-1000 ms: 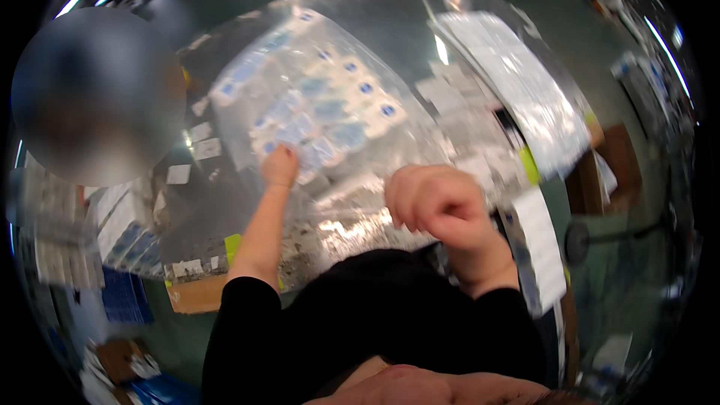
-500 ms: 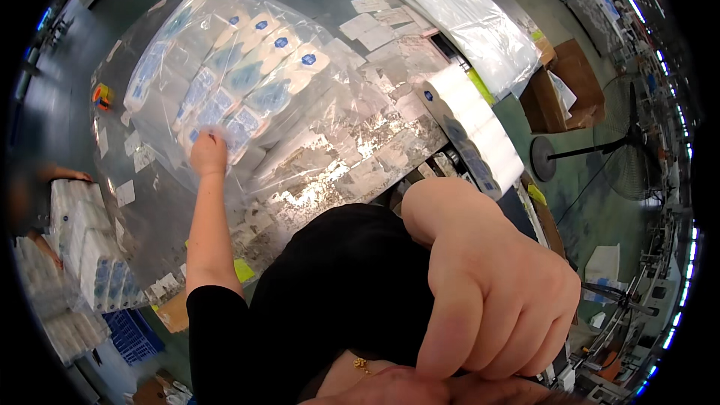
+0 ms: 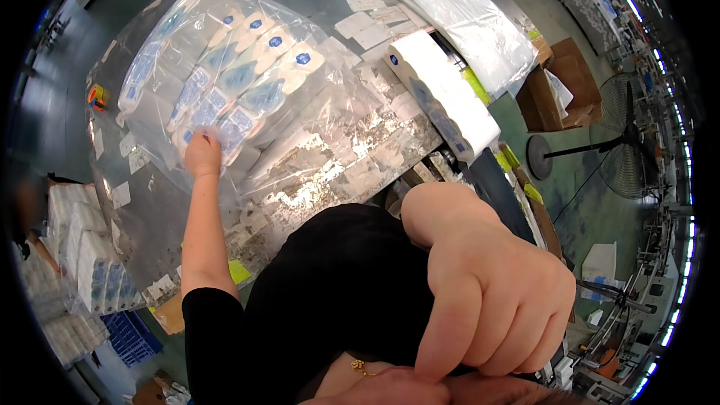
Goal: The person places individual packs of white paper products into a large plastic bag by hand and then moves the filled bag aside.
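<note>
A large clear plastic bag [image 3: 300, 131] lies on the metal table, filled with several wrapped packs of white paper rolls [image 3: 259, 67] with blue prints. My left hand [image 3: 202, 154] is closed at the bag's near edge, gripping the film against the packs. Raised close to the camera, my right hand [image 3: 495, 285] is curled into a fist with its back showing. Its palm is hidden, so I cannot tell whether anything is in it. One more long roll pack [image 3: 442, 97] lies at the table's right edge, apart from both hands.
Folded plastic sheets [image 3: 457, 15] lie at the far right, near a cardboard box [image 3: 562, 86] and a standing fan [image 3: 626, 139]. An orange tape roll [image 3: 97, 97] sits at the table's left. Further left, a co-worker's arm [image 3: 45, 253] reaches to stacked packs [image 3: 86, 247] above a blue crate [image 3: 131, 336].
The single roll pack at the right has slid away from me and leftward, further onto the table, uncovering the dark surface behind it. Both my hands stay nearly where they were.
</note>
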`<action>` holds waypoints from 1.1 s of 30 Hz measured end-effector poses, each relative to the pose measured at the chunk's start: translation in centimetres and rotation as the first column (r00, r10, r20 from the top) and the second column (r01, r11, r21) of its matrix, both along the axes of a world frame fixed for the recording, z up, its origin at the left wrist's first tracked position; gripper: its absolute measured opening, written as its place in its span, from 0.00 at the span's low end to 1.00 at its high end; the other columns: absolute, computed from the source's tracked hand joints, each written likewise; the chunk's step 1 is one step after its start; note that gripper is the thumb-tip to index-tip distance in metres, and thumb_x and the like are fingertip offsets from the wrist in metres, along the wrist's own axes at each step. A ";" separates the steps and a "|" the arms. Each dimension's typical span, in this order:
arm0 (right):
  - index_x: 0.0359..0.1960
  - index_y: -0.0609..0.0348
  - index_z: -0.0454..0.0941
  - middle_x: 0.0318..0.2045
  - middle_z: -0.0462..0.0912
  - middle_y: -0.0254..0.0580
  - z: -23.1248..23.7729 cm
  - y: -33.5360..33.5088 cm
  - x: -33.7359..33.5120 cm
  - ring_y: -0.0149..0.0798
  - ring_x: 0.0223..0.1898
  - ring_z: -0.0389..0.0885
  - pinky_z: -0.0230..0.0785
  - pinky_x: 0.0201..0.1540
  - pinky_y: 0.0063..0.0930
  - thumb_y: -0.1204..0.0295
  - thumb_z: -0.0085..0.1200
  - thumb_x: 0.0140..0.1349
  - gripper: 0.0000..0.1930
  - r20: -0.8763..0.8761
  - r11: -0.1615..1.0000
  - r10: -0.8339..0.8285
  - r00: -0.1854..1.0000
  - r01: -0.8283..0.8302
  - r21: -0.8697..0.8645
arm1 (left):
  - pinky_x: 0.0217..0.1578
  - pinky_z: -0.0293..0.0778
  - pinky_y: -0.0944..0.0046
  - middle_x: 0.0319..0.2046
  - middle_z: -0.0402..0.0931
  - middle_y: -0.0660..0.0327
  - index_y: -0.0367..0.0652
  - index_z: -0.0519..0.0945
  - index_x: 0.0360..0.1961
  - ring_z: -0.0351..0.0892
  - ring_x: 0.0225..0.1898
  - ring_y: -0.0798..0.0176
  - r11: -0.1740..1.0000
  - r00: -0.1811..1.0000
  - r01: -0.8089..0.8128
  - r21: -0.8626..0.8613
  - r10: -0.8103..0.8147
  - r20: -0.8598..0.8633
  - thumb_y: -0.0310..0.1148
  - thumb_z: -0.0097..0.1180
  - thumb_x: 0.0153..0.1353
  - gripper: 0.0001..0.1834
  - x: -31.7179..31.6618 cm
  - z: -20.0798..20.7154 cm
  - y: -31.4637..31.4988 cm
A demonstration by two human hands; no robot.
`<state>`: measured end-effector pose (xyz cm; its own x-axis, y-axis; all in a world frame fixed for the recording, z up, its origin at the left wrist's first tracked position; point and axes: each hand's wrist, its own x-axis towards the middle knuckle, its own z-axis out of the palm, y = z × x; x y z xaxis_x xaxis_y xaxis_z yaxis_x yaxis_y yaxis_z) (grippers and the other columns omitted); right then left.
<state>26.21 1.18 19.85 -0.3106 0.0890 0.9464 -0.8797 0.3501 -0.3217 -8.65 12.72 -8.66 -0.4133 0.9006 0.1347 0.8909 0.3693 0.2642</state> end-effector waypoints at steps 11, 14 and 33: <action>0.26 0.62 0.74 0.19 0.71 0.35 -8.9 10.2 7.0 0.28 0.23 0.69 0.66 0.34 0.24 0.76 0.43 0.55 0.06 0.863 0.357 -0.457 0.216 0.933 -0.044 | 0.30 0.70 0.49 0.28 0.78 0.51 0.48 0.75 0.35 0.77 0.32 0.45 0.999 1.000 0.007 0.037 -0.008 0.021 0.46 0.42 0.58 0.16 -0.9 -1.1 -0.1; 0.40 0.63 0.74 0.30 0.79 0.42 -20.8 15.7 21.4 0.38 0.32 0.76 0.68 0.37 0.28 0.73 0.48 0.53 0.13 0.842 -0.168 -0.271 -0.468 0.884 0.437 | 0.30 0.70 0.49 0.27 0.78 0.51 0.48 0.75 0.35 0.77 0.31 0.45 1.000 1.000 0.008 0.027 -0.008 0.019 0.46 0.42 0.58 0.16 -0.3 -0.6 0.2; 0.45 0.62 0.68 0.24 0.74 0.36 -35.2 2.1 16.7 0.25 0.13 0.63 0.55 0.14 0.18 0.75 0.53 0.53 0.17 0.972 -0.508 -0.046 0.232 0.832 -0.223 | 0.31 0.70 0.50 0.28 0.78 0.51 0.48 0.75 0.34 0.76 0.32 0.45 1.000 1.000 0.017 0.006 -0.017 0.001 0.45 0.43 0.58 0.15 -0.2 -0.3 0.0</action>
<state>42.89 3.32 -15.39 0.4785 0.7834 -0.3967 -0.0746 -0.4139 -0.9073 -8.83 12.73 -8.95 -0.3983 0.9065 0.1403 0.8968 0.3527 0.2672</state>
